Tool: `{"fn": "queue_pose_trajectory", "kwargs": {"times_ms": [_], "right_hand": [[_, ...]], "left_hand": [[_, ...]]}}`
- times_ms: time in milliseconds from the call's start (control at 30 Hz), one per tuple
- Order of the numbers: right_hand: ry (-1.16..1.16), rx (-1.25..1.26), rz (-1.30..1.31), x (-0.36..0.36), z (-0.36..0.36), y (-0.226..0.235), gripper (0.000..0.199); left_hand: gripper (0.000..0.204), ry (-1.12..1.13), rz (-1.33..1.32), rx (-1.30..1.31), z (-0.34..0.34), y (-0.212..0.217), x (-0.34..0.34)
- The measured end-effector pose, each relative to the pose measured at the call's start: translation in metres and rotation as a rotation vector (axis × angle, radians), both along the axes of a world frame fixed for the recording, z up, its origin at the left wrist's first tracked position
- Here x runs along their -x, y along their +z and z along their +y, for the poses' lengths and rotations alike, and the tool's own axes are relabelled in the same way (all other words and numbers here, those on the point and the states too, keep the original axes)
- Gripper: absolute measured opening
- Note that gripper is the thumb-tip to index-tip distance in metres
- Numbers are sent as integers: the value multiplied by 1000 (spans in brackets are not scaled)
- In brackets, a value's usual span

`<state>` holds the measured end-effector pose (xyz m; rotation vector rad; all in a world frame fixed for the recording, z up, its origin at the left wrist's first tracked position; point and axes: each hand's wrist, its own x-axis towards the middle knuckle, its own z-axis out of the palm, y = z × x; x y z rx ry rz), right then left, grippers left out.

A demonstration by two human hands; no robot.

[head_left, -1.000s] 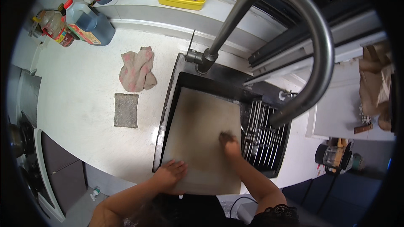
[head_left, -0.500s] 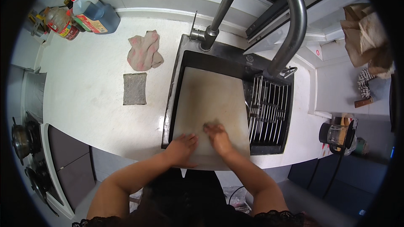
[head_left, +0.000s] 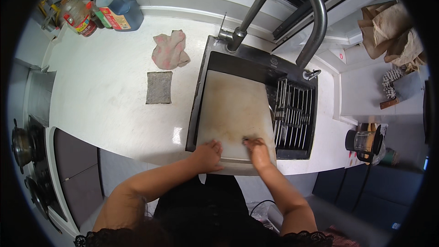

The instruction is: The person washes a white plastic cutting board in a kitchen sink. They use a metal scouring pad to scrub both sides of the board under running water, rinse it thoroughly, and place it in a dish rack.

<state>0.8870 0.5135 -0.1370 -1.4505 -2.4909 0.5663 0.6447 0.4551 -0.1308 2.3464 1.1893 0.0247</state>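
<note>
A large, pale cutting board (head_left: 233,105) with brownish stains lies tilted in the dark sink (head_left: 194,130), its near end over the front rim. My left hand (head_left: 208,155) holds the board at its near left corner, fingers bent over the top face. Near the right edge, my right hand (head_left: 259,151) presses down on the board with its fingers closed. A small dark thing (head_left: 246,140) shows at those fingertips; its kind is too small to make out.
A grey scouring pad (head_left: 159,88) and a crumpled pinkish cloth (head_left: 170,50) lie on the white counter left of the sink. The curved faucet (head_left: 315,18) arches over the sink's far side. A metal rack (head_left: 295,119) fills the right part. Bottles (head_left: 120,11) stand far left.
My right hand has moved to the right across the board, with the small dark thing at its fingertips. The left hand stays at the near left corner. The whole view has shifted a little.
</note>
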Motion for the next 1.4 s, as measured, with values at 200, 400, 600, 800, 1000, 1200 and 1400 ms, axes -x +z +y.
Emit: {"fn": "queue_pose_trajectory", "kwargs": {"times_ms": [200, 400, 600, 800, 1000, 1200, 1400], "right_hand": [[63, -13, 176, 51, 18, -23, 21], [283, 16, 107, 25, 16, -5, 24], [305, 1, 134, 47, 37, -32, 22], [339, 16, 140, 23, 28, -14, 22], [310, 25, 115, 27, 36, -19, 19], [211, 1, 6, 67, 53, -32, 17], [342, -66, 75, 44, 21, -18, 16]], "left_hand": [[71, -40, 45, 146, 11, 15, -8], [69, 31, 72, 127, 5, 19, 0], [74, 11, 116, 148, 8, 19, -11], [74, 54, 114, 126, 2, 13, -5], [74, 86, 83, 142, 1, 16, -9], [75, 74, 98, 156, 6, 21, -8], [72, 105, 73, 137, 0, 13, -7]]}}
